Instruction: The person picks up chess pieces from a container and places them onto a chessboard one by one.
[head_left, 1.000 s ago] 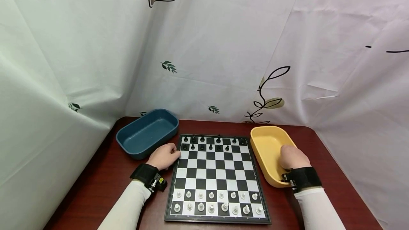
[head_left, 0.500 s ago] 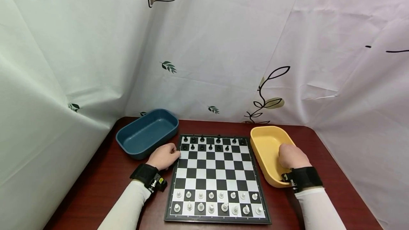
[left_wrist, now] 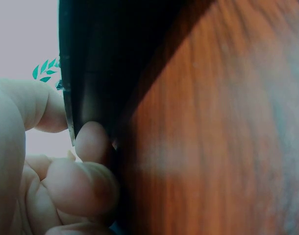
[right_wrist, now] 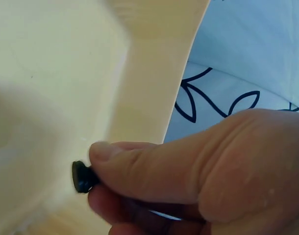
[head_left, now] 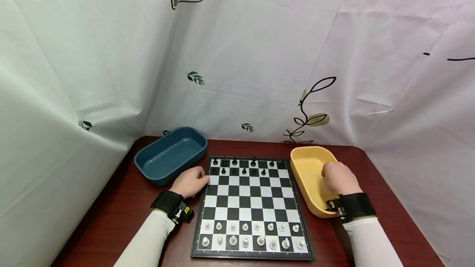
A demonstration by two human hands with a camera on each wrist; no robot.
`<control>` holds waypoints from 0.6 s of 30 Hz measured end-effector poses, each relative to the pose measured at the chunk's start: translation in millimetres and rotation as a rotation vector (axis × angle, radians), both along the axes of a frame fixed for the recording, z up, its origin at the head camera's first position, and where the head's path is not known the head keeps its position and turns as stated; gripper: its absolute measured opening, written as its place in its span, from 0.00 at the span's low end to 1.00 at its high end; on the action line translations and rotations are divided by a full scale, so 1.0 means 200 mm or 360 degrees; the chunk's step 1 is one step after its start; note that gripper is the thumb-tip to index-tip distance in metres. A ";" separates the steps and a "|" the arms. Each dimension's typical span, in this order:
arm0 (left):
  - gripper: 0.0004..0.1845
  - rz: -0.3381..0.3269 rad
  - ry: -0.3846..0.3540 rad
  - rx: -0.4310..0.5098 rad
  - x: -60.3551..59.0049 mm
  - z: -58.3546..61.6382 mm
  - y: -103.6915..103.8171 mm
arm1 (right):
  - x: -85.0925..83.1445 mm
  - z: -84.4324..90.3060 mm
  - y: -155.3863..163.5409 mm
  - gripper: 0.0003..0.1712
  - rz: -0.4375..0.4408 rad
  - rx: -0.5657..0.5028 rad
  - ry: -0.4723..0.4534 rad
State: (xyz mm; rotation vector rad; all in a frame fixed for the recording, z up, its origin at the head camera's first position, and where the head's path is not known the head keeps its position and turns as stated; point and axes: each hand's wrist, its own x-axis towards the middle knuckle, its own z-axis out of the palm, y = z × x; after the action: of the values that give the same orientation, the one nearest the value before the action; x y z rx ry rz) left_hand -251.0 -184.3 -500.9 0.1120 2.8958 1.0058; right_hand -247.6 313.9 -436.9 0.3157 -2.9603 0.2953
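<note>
Both arms wear long white sleeves, in the lower part of the head view. Each wrist carries a black strap: left strap (head_left: 167, 201), right strap (head_left: 356, 206). A small dark device (head_left: 182, 212), seemingly with a yellow spot, sits on the left one.

Curtained tabletop booth (head_left: 259, 52) with chessboard (head_left: 250, 205)

Even, bright, soft light all round, faint shadows only. The head view bends at its edges. Both wrist views are blurred: the reddish-brown wooden table (left_wrist: 223, 127) smeared, the pale yellow plastic tray (right_wrist: 66, 73) washed out.
</note>
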 end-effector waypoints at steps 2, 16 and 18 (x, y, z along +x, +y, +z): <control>0.13 0.0001 -0.0002 0.0002 0.00 0.00 0.00 | -0.01 0.01 0.00 0.13 0.0031 -0.0031 0.0045; 0.13 -0.0009 -0.0001 0.0016 0.01 0.00 -0.01 | -0.06 0.08 -0.15 0.03 0.0166 -0.0209 0.0358; 0.12 -0.0015 0.0003 0.0015 0.00 0.00 -0.01 | -0.06 0.11 -0.19 0.03 0.0187 -0.0206 0.0352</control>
State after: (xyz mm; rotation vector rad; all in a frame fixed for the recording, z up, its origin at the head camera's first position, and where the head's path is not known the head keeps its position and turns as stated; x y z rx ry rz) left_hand -250.6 -185.7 -501.2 0.1270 2.8895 1.0189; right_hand -259.5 275.4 -415.6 0.4740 -2.6960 0.4339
